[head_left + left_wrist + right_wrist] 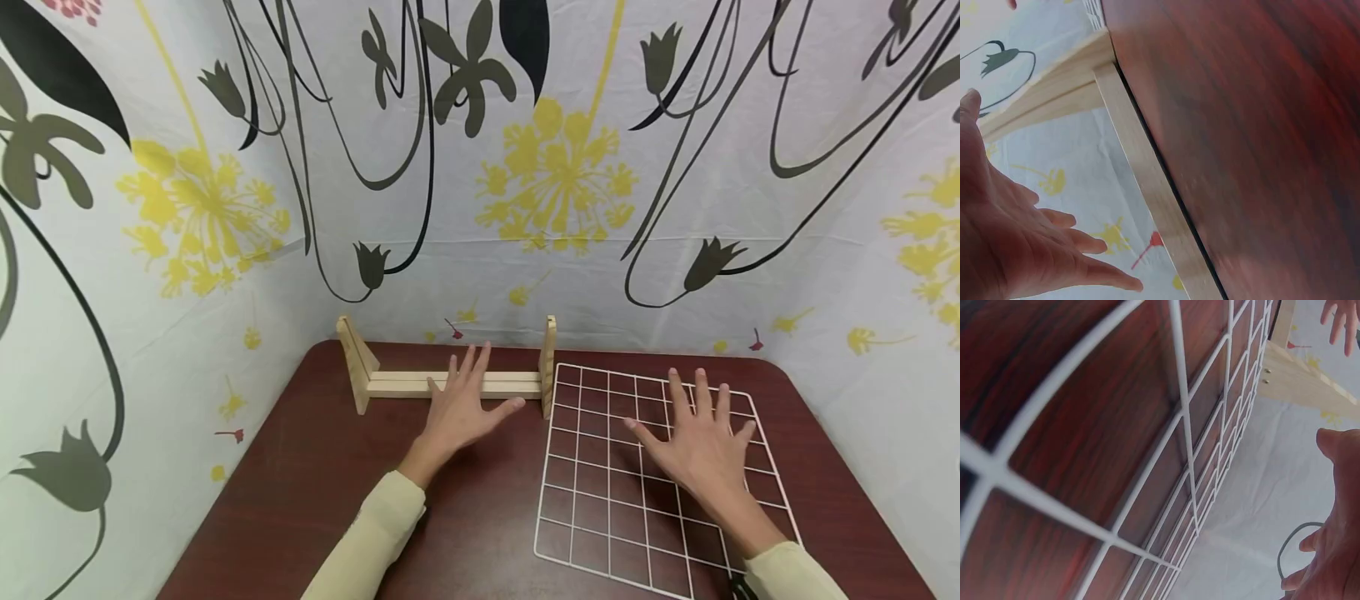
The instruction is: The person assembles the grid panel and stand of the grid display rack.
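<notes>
My left hand [459,412] hovers near the rack [401,390], my right hand [705,454] above the grid [642,477], fingers [679,400] spread, both pieces apparently set side by side for reach.

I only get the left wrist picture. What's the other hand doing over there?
Observer: The right hand is spread open over a white wire grid.
Operator: Cool! I can see one end of the wooden stand. Has it got another one?
Observer: Yes, the head view shows a second upright end, on the left.
</notes>
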Demonstrator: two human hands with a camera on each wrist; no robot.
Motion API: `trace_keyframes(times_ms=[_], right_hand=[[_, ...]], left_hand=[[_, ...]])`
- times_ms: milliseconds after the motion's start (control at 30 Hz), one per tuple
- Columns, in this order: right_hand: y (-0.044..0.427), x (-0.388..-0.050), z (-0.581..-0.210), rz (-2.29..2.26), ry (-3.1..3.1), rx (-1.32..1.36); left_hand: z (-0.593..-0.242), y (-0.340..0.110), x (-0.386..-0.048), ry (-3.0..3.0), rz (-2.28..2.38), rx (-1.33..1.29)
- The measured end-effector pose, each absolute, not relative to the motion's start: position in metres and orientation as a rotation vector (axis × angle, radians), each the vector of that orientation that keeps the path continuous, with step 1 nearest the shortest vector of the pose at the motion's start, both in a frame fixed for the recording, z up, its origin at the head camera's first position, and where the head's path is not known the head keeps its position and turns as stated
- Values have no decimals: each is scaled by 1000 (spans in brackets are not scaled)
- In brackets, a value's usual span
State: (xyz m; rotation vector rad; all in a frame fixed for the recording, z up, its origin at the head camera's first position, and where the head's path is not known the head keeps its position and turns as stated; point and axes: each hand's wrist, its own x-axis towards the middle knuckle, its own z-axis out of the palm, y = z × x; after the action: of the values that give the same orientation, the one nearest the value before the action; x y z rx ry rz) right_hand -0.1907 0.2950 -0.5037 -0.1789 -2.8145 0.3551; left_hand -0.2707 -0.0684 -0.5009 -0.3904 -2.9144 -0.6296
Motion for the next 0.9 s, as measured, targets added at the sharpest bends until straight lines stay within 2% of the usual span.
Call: trace_keyframes(times_ms=[467, 900], right_hand=[[326, -182, -509, 377, -2869, -351], [373, -175, -511, 371, -2992, -550]], left_hand=[[-500, -43, -264, -2797, -1103, -347], [-503, -20, -264, -2839, -1251, -244]])
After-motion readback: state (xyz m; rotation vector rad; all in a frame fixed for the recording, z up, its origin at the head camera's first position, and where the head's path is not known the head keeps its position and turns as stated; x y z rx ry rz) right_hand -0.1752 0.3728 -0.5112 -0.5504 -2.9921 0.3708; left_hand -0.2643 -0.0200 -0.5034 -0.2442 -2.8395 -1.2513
